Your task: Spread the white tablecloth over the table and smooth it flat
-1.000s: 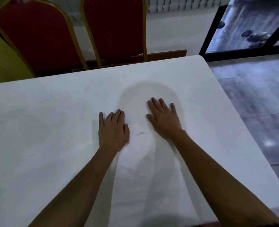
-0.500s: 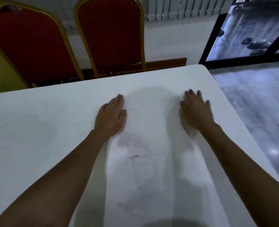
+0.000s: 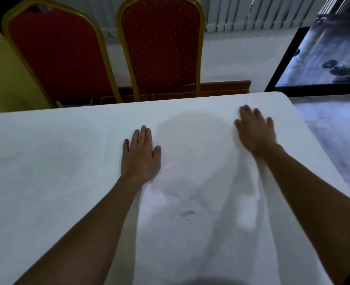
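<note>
At the upper left of the frame we see two red chairs [image 3: 159, 44] beyond the far edge of the table [image 3: 281, 95]. The cloth [image 3: 57, 171] covers everything below them, from the left border to the right edge, and looks mostly flat. Left of center, our left hand [image 3: 140, 156] lies open, palm down, fingers together, pressed on the cloth. Lower center, a small grey spot [image 3: 187, 213] marks the fabric. Right of that, a soft ridge [image 3: 250, 182] runs down from our right hand [image 3: 254, 132], which is open with fingers spread and blurred; we cannot tell whether it touches the cloth. We judge the risk to lie here: pushing the right hand toward the nearby right edge could drag the cloth off that side or bunch the ridge into a crease, since only the left palm anchors it.
</note>
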A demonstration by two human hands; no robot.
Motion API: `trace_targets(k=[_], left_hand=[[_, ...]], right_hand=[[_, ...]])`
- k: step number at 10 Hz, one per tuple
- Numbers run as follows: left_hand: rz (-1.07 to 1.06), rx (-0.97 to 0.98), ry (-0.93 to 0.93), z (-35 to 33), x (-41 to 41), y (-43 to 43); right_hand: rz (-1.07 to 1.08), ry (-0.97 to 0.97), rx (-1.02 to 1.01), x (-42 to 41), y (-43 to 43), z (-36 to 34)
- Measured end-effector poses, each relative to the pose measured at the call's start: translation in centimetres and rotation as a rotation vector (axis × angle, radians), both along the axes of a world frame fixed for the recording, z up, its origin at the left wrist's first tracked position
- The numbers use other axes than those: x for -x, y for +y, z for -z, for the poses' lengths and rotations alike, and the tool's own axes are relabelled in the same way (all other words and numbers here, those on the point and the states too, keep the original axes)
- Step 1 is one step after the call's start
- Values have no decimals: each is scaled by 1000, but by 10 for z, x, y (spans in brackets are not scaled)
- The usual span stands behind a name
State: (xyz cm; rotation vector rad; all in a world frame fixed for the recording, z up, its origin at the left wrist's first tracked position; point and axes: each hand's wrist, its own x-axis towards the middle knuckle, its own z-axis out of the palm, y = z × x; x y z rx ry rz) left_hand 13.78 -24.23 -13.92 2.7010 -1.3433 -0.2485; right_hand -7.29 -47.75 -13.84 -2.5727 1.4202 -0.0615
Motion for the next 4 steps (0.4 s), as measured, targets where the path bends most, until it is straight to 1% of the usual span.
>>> trace_targets(k=[1, 2, 3, 4], left_hand=[[99, -97, 98, -12, -11, 11], [220, -166, 160, -27, -11, 44], [237, -169, 140, -41, -8, 91], [218, -163, 51, -67, -24, 128]], right_hand=[[130, 102, -42, 49, 3, -12], [238, 241, -126, 36, 19, -35], [112, 143, -159, -15, 76, -58], [-116, 92, -134, -64, 154, -77]])
